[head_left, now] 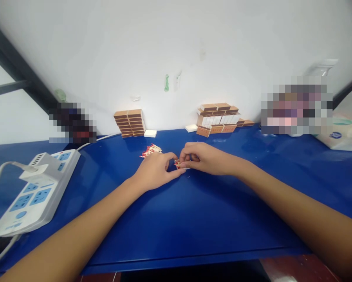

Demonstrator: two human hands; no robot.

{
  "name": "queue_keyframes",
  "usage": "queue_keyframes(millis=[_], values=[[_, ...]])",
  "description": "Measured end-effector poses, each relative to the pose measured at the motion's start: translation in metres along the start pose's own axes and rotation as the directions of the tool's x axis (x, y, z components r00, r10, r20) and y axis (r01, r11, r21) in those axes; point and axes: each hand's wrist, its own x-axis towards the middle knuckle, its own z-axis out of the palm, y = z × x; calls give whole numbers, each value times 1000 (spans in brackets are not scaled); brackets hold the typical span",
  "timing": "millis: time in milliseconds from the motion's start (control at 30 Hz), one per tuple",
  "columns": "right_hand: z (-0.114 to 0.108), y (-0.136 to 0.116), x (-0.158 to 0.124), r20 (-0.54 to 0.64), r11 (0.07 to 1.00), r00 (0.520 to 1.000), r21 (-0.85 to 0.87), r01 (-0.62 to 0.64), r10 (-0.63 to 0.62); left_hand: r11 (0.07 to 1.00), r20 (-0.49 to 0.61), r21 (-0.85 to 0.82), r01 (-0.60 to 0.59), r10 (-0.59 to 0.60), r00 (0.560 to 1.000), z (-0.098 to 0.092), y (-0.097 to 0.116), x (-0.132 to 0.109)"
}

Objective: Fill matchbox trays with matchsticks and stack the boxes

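A small white tray [188, 168] holding red-tipped matches [178, 164] lies on the blue table, mostly hidden between my hands. My left hand [156, 169] grips its left end between thumb and forefinger. Over its right part, my right hand [203, 157] has thumb and fingers pinched together at the matches. A loose pile of red-tipped matches [151, 150] lies just behind my left hand.
Stacked matchboxes [130, 123] stand at the wall, with a white piece [150, 133] beside them. More matchboxes [218, 119] are stacked right of centre, near another white piece [191, 128]. A power strip [40, 192] lies left; a plastic bag [344, 125] sits far right.
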Motion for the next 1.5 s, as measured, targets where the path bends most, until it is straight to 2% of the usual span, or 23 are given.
queue_keyframes(millis=[167,500,733,1000,1500], values=[[2,3,0,7,999,1000,-39,-16,16,1000,-3,7,1,-1,1000,0,0,0],[2,0,0,-80,994,997,-110,-17,9,1000,5,9,10,-10,1000,0,-1,0],[10,3,2,-58,999,998,-43,-5,2,1000,-1,20,1,-1,1000,1,0,1],[13,2,-2,-62,989,997,-148,31,-41,1000,6,12,14,-14,1000,0,1,0],[19,-3,2,-130,994,989,-92,64,-75,1000,4,9,17,-17,1000,-1,2,1]])
